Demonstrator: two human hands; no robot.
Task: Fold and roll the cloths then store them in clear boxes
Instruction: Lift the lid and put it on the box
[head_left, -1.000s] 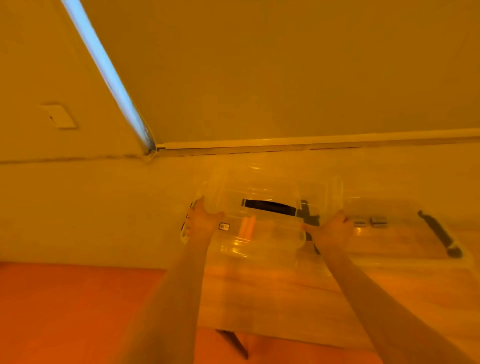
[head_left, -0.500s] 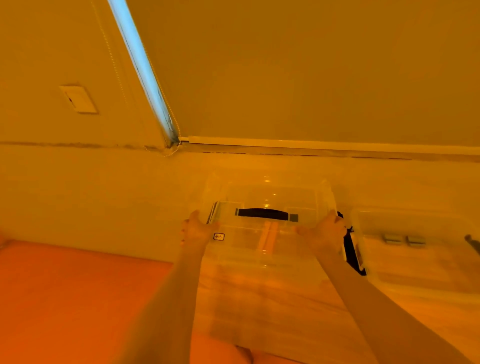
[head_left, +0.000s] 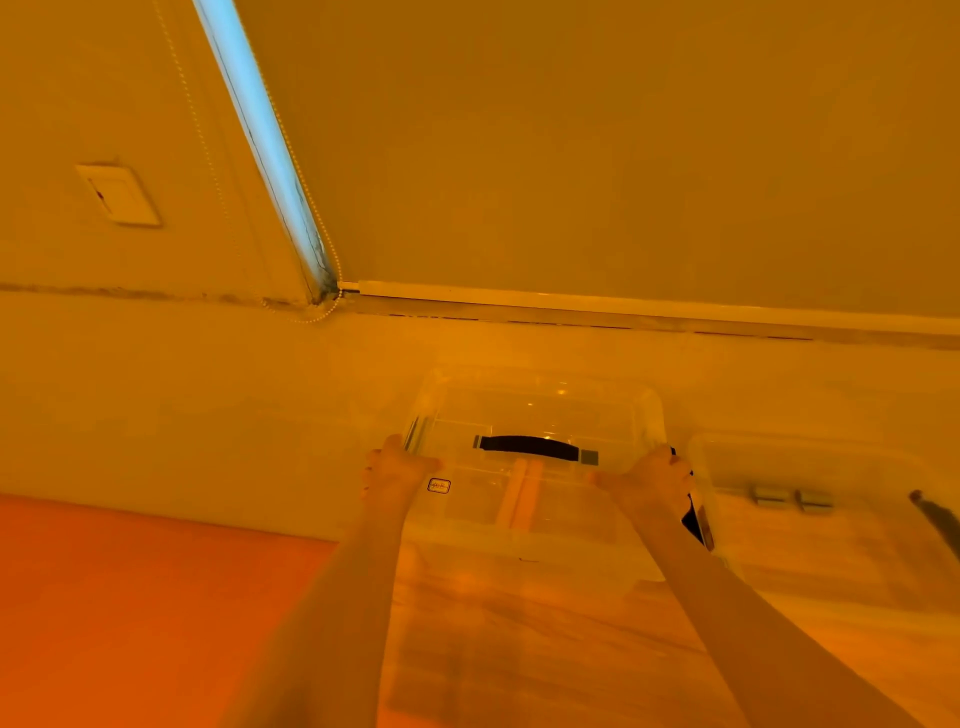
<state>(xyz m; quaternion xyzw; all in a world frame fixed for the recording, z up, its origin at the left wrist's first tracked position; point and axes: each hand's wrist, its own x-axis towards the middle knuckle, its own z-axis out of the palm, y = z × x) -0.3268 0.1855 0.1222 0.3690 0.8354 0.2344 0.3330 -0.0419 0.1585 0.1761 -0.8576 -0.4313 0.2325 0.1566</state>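
gripped from both short ends: clear box (head_left: 540, 410) held between left hand (head_left: 397, 470) and right hand (head_left: 652, 480), fingers curled over the near top edges on each side, thumbs toward the middle. long axis running left to right, straight across between the two palms, so equally near to both; no cloth visible inside, nor anywhere else in view. sitting at the far edge of the wooden table (head_left: 545, 649), close against the pale wall; whether fully set down or slightly lifted, cannot tell. thin, glossy, see-through plastic with rounded corners, a black handle (head_left: 530, 447) across the lid and a small sticker (head_left: 439, 486) at the near left. second clear box (head_left: 831, 467) just beside to the right, same material, blurred. probably being positioned or opened before any storing; slick walls likely to flex under squeezing.
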